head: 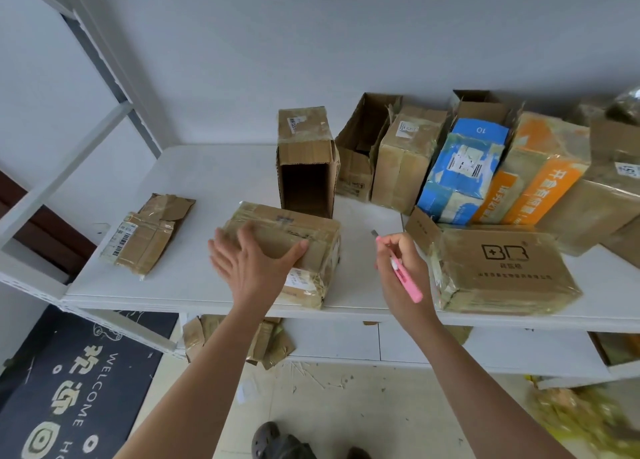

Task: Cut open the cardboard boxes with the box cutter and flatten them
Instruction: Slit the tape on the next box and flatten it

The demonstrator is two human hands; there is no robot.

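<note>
**Boxes waiting on a white shelf**

A white shelf (214,181) is stretching across the middle of the frame, and a plain grey wall (311,43) is standing behind it. The metal posts of the rack (104,63) are slanting up through the upper left.

Near the middle, the left hand (252,264) is lying flat with its fingers spread wide on top of a taped brown box (311,250). Just to the right, the right hand (401,271) is curling around a pink box cutter (403,271), holding it above the shelf with its small blade pointing up toward the back.

A flattened box (145,240) is lying at the left end of the shelf. An open box (306,167) is standing behind the taped one. Further right, more boxes are crowding together: a blue box (460,178), an orange box (540,181), and a flat printed box (502,271) at the front edge.

At the lower left, a dark welcome mat (76,382) is lying on the floor. Cardboard scraps (270,347) are sitting under the shelf, and a grey shoe (273,441) is showing at the bottom.
</note>
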